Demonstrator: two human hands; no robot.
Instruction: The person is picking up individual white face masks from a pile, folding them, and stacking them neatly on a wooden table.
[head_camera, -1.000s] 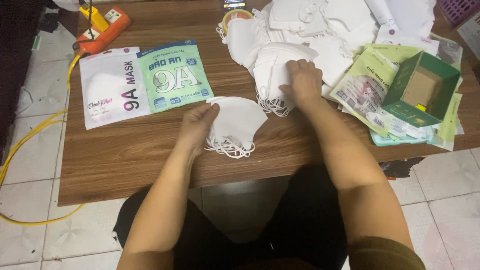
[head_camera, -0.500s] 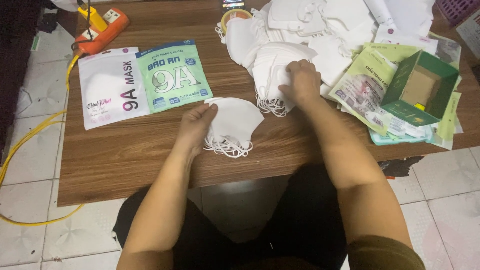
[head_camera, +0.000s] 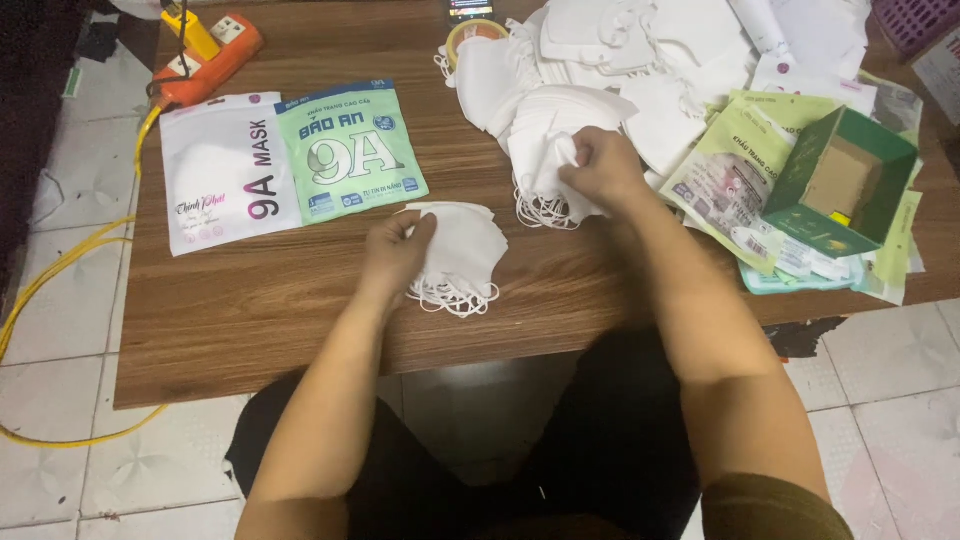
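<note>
Mid-sort, by the look of it: left hand (head_camera: 395, 255) lies flat on small mask stack (head_camera: 458, 255) near table's front edge, grip loose. Right hand (head_camera: 600, 170) pinches top mask (head_camera: 556, 158) of big pile (head_camera: 560, 140), center-back. Next likely needs clean single-mask peel.

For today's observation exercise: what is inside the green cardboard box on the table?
The green box lies open, showing only its bare brown cardboard inside; nothing shows in it. Its lower inner corner is hidden by the box's own wall. It rests on packets.
</note>
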